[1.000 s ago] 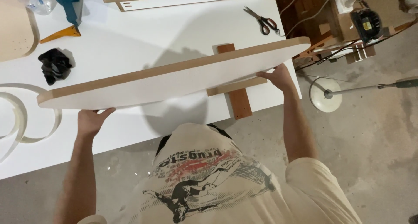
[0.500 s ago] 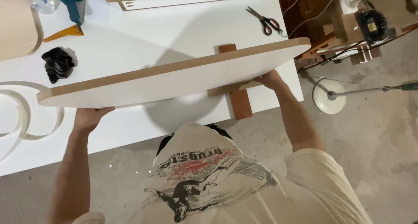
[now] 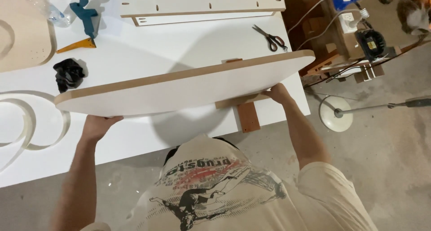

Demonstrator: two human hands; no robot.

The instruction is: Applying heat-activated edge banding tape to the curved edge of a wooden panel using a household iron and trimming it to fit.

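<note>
Since the earlier frames our hold on the oval panel (image 3: 179,89) had barely changed; only the right end had tipped a touch higher against the table (image 3: 179,38). We held the white-faced panel, with its brown raw edge turned up, raised over the white table, its long axis running from about nine o'clock up to two o'clock. Our left hand (image 3: 99,124) gripped it from beneath near the nine o'clock end, palm under the lower face, fingers hidden behind the board. Our right hand (image 3: 277,92) clasped the lower edge toward three o'clock, fingers curled under the rim, just beside a wooden strip (image 3: 238,101) that showed below the panel. A darker wooden block (image 3: 248,116) lay on the table edge at five o'clock of that hand.

Scissors (image 3: 270,38) rested at one o'clock beyond the panel. At eleven o'clock lay a blue tool (image 3: 85,15), and a crumpled black cloth (image 3: 68,74) sat just above the panel's left end. White edge banding (image 3: 27,123) curled at nine o'clock. A flat drilled board (image 3: 202,2) lay at twelve.
</note>
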